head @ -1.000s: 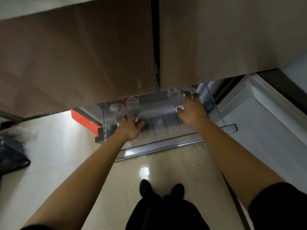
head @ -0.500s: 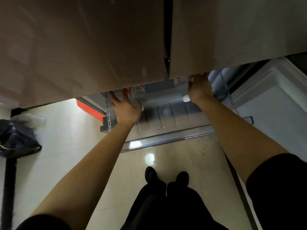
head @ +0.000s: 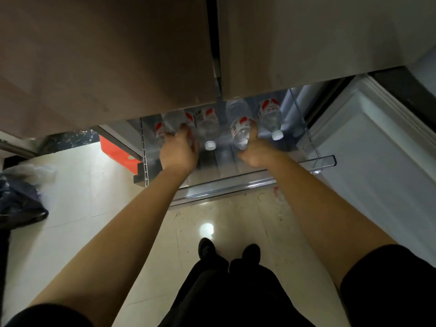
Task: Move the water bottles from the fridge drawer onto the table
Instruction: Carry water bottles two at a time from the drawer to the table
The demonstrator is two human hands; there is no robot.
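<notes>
The clear fridge drawer (head: pixel 259 182) stands pulled out below the two brown fridge doors. Several clear water bottles with red and white labels lie in it. My left hand (head: pixel 179 152) grips one bottle (head: pixel 173 121) at the drawer's left side. My right hand (head: pixel 256 152) grips another bottle (head: pixel 239 121) near the middle right. Between my hands lies a capped bottle (head: pixel 208 128). To the right of my right hand lies one more bottle (head: pixel 270 119). The bottles' far ends are hidden under the doors. No table is in view.
The brown fridge doors (head: pixel 118 55) fill the top of the view. An open white lower door (head: pixel 377 161) stands at the right. A red and black part (head: pixel 120 152) juts out left of the drawer. A dark bag (head: pixel 18 199) lies on the pale tiled floor.
Both hands reached deep under the doors, closed round a bottle each and have drawn them toward me; more bottles now show in the drawer.
</notes>
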